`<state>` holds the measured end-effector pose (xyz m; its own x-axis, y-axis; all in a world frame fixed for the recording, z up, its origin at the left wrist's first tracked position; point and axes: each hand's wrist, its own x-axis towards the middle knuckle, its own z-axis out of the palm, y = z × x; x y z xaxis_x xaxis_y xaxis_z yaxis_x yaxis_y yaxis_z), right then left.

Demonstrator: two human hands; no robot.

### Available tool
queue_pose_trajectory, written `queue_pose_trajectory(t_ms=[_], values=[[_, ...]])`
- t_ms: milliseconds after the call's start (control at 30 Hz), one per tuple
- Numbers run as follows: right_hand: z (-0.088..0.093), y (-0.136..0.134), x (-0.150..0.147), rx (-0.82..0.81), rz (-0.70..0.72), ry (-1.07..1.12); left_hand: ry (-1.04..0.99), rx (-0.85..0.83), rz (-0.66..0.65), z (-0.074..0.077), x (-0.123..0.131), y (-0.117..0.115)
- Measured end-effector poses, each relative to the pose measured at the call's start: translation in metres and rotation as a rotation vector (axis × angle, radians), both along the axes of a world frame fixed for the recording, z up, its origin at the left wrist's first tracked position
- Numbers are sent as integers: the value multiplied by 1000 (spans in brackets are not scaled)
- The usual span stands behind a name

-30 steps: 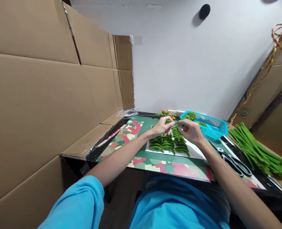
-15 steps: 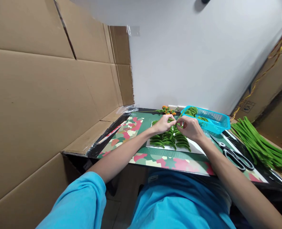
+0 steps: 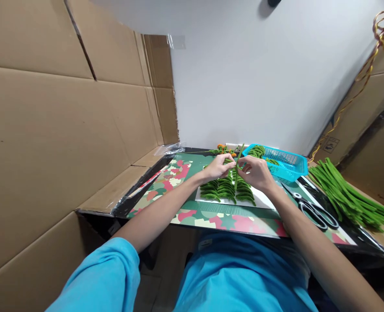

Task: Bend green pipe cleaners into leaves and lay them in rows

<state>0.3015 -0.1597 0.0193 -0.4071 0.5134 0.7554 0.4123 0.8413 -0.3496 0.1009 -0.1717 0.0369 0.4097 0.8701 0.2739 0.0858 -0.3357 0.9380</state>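
Note:
My left hand (image 3: 217,167) and my right hand (image 3: 255,171) meet above a white sheet (image 3: 263,200), both pinched on one green pipe cleaner (image 3: 238,167) that stands nearly upright between them. Under the hands, rows of bent green pipe-cleaner pieces (image 3: 226,190) lie on the sheet. The sheet rests on a camouflage-patterned mat (image 3: 169,180). Both forearms are bare, with blue sleeves near the camera.
A turquoise basket (image 3: 287,163) with green pieces stands behind my right hand. Black-handled scissors (image 3: 315,212) lie to the right, beside a pile of straight green pipe cleaners (image 3: 350,197). Orange and green bits (image 3: 226,150) sit by the white wall. Cardboard panels (image 3: 58,130) enclose the left side.
The pipe cleaner has turned from slanted to nearly upright between my hands. The hands have drawn closer together, and the view has shifted a little.

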Motion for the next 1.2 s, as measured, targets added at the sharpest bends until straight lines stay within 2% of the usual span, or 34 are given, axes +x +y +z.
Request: queue_pose_trajectory(t_ms=[133,300,433,733,1033,1200], values=[[0,0,-3,21,-31,-44,15,-26,-7,-4,2,2],[-3,4,-1,71,-98,-31,-80,-68,-9,-7,3,3],[-3,4,3,76,-67,-1,-85,-68,-14,-7,2,3],[-5,5,5,131,-97,-13,-51,-31,69,-10,2,5],[-7,8,13,252,-53,-14,-93,-26,10,1,-1,-3],[-6,7,18,412,-91,-102,-86,-12,-49,-2,-2,-3]])
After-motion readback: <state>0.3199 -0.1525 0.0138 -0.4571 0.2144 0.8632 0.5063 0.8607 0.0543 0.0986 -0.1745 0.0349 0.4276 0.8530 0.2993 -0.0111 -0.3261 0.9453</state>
